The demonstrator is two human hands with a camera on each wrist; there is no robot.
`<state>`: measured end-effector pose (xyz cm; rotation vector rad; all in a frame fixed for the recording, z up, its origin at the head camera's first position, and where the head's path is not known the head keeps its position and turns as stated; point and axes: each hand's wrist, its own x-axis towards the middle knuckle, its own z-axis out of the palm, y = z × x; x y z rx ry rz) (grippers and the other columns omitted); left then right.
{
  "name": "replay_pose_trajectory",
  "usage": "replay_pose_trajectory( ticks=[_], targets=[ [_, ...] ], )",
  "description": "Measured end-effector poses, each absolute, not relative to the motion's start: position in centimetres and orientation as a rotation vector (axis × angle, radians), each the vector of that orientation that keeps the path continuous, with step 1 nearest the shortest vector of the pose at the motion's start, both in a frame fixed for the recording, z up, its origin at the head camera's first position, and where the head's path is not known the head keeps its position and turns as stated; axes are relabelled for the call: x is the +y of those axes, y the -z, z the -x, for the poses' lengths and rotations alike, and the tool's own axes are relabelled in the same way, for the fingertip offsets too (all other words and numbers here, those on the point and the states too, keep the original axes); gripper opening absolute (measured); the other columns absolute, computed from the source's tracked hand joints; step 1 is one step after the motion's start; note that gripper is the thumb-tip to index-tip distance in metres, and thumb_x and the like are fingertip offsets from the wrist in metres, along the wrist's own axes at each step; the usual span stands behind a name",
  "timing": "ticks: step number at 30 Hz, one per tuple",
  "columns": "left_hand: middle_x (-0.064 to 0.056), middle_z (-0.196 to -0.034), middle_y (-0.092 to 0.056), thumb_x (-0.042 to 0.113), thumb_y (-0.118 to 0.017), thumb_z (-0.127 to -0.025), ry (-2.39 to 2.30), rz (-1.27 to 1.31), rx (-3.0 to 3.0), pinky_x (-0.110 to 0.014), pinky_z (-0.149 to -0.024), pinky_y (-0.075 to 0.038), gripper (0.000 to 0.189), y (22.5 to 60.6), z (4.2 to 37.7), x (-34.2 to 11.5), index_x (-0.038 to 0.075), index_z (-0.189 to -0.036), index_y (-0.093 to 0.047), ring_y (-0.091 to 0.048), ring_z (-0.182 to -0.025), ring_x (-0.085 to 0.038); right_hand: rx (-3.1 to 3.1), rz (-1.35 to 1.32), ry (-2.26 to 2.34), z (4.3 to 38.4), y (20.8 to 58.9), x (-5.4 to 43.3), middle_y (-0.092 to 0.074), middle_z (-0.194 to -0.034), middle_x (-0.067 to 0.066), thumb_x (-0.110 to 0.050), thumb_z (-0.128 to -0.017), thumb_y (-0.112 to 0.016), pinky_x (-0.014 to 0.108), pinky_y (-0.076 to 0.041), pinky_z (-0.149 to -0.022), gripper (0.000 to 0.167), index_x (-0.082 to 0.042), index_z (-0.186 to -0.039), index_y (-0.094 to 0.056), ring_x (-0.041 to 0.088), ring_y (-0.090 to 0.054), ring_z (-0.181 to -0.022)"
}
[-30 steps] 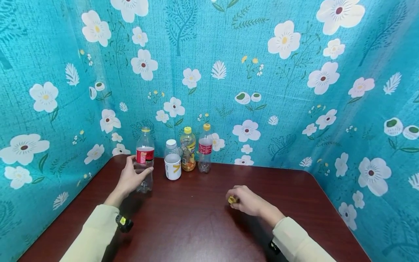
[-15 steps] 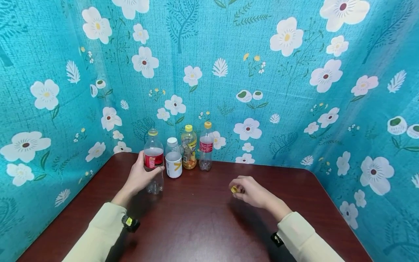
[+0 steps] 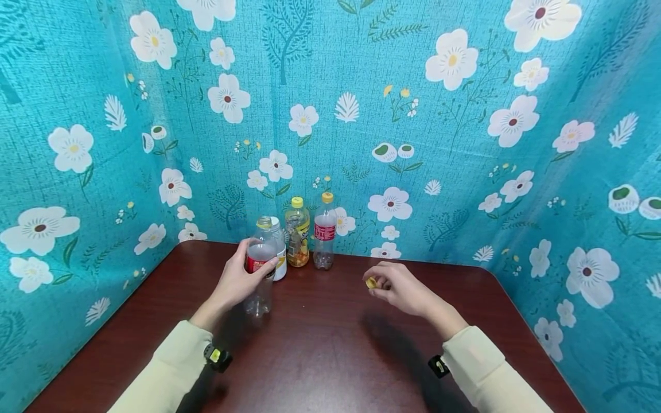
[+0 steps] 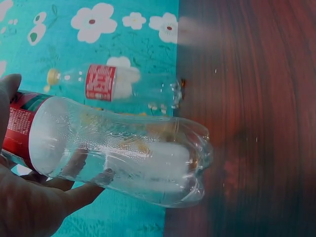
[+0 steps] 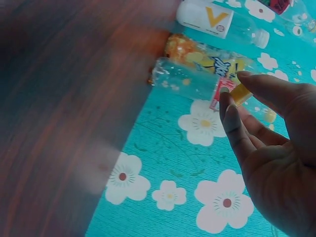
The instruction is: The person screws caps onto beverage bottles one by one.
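My left hand grips a clear plastic bottle around its red label. The bottle is upright, and its mouth has no cap, only a yellow ring on the neck. It partly hides the white-capped bottle behind it in the head view. My right hand pinches a small yellow bottle cap between thumb and fingertips, above the table at the right. The cap's hollow side shows in the head view.
A yellow-capped drink bottle with orange patterning and a red-labelled clear bottle with an orange-yellow cap stand at the back of the dark wooden table. A blue flowered cloth hangs behind and at both sides.
My left hand has carried the uncapped bottle to the right, from the left of the white-capped bottle to in front of it. My right hand, still pinching the cap, has moved slightly up in view.
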<state>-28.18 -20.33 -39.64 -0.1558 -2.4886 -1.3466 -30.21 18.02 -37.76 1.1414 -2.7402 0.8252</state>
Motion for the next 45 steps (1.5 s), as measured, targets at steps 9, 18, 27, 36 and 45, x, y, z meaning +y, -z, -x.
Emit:
replay_pose_trajectory(
  ticks=[9,18,27,36,45],
  targets=[
    [-0.014,-0.128,-0.064,0.051,-0.073,-0.092,1.399,0.208,-2.499,-0.044,-0.088,-0.054,0.073,39.9,27.7,-17.9,0.016,-0.148,-0.042,-0.061,-0.109,-0.028,-2.698,-1.162,-0.857,29.8,36.1,17.6,-0.067,-0.101,-0.002,-0.007,-0.092,-0.076,0.028,-0.058,-0.080,0.024,-0.013,-0.115,-0.072,0.010,-0.065,-0.086],
    [-0.013,-0.135,-0.063,0.049,-0.078,-0.089,1.421,0.248,-2.528,-0.047,-0.095,-0.055,0.080,41.0,27.4,-16.5,0.014,-0.152,-0.044,-0.062,-0.116,-0.028,-2.653,-1.193,-0.874,29.6,35.1,17.2,-0.067,-0.102,-0.003,-0.007,-0.090,-0.079,0.028,-0.059,-0.080,0.030,-0.012,-0.119,-0.073,0.011,-0.065,-0.089],
    [-0.007,-0.127,-0.065,0.046,-0.081,-0.086,1.480,0.318,-2.500,-0.047,-0.095,-0.055,0.067,41.4,27.4,-15.2,0.020,-0.141,-0.052,-0.063,-0.114,-0.026,-2.667,-1.194,-0.894,29.1,33.6,16.6,-0.070,-0.106,-0.003,-0.008,-0.089,-0.080,0.028,-0.058,-0.080,0.031,-0.012,-0.120,-0.074,0.010,-0.068,-0.090],
    [-0.004,-0.142,-0.056,0.048,-0.080,-0.087,1.489,0.407,-2.513,-0.052,-0.100,-0.049,0.073,41.2,27.1,-13.3,0.027,-0.149,-0.046,-0.056,-0.122,-0.025,-2.537,-1.210,-0.895,28.9,31.8,15.2,-0.068,-0.099,-0.005,-0.018,-0.091,-0.080,0.027,-0.059,-0.078,0.025,-0.014,-0.115,-0.074,0.007,-0.065,-0.084],
    [-0.002,-0.132,-0.061,0.045,-0.074,-0.093,1.520,0.479,-2.528,-0.051,-0.100,-0.049,0.067,40.9,27.1,-11.6,0.029,-0.150,-0.044,-0.059,-0.117,-0.021,-2.497,-1.221,-0.845,28.9,29.8,14.0,-0.070,-0.097,-0.006,-0.024,-0.095,-0.076,0.030,-0.058,-0.079,0.026,-0.013,-0.117,-0.074,0.007,-0.064,-0.084]
  ],
)
